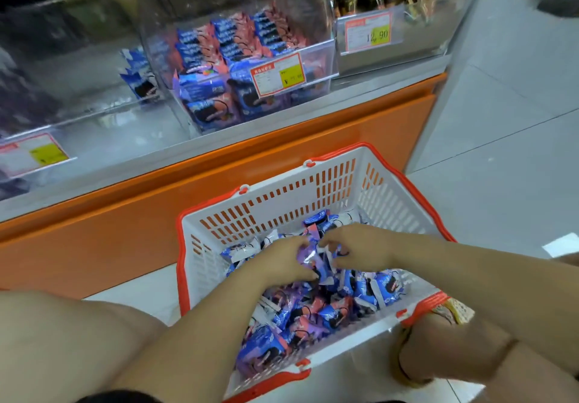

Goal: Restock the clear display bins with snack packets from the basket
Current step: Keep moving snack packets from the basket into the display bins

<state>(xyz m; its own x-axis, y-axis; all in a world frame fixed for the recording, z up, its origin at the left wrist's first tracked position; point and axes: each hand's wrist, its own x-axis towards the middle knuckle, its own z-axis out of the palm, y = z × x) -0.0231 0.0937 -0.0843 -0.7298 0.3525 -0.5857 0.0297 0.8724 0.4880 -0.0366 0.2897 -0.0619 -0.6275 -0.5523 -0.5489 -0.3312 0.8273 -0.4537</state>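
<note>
A white basket (pixel 282 202) with red rim and handles stands on the floor, holding several blue, purple and pink snack packets (pixel 316 311). Both my hands are inside it. My left hand (pixel 283 260) and my right hand (pixel 357 246) meet over the pile, their fingers curled round a bunch of packets (pixel 319 261) between them. Above, on the counter, a clear display bin (pixel 316 48) holds the same kind of packets standing in rows, with a red and yellow price tag (pixel 278 73) on its front.
An orange counter front (pixel 131 214) runs behind the basket. Another clear bin (pixel 404 42) to the right holds teal cone packets behind a price tag. A clear bin (pixel 62 126) on the left is blurred. Grey tiled floor (pixel 501 139) opens to the right. My knees flank the basket.
</note>
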